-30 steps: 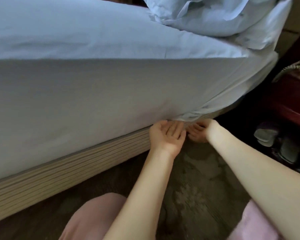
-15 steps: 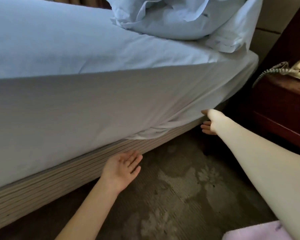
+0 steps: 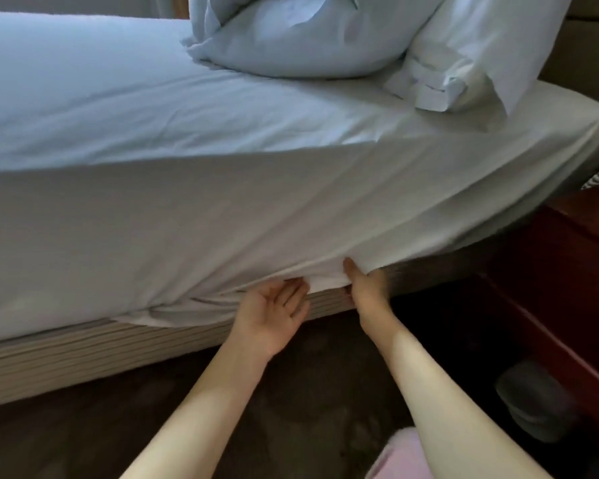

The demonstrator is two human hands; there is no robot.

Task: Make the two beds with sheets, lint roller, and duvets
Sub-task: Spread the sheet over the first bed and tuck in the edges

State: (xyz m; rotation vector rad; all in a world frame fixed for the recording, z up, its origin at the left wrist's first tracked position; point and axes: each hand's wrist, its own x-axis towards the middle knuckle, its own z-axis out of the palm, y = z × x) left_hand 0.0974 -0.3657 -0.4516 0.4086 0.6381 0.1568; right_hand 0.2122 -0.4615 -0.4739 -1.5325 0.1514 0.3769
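Both hands have met at the hanging edge of the white fabric bedsheet. Left hand lies palm-up, fingers straight, touching it; right hand pinches it.

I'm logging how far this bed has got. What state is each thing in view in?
sheet: smooth on top, hanging down the side, lower edge loose and bunched near the hands.
left hand: open, palm up, fingertips at the sheet's edge.
right hand: pinches the sheet's edge.
bedding pile: rumpled, at the head end.
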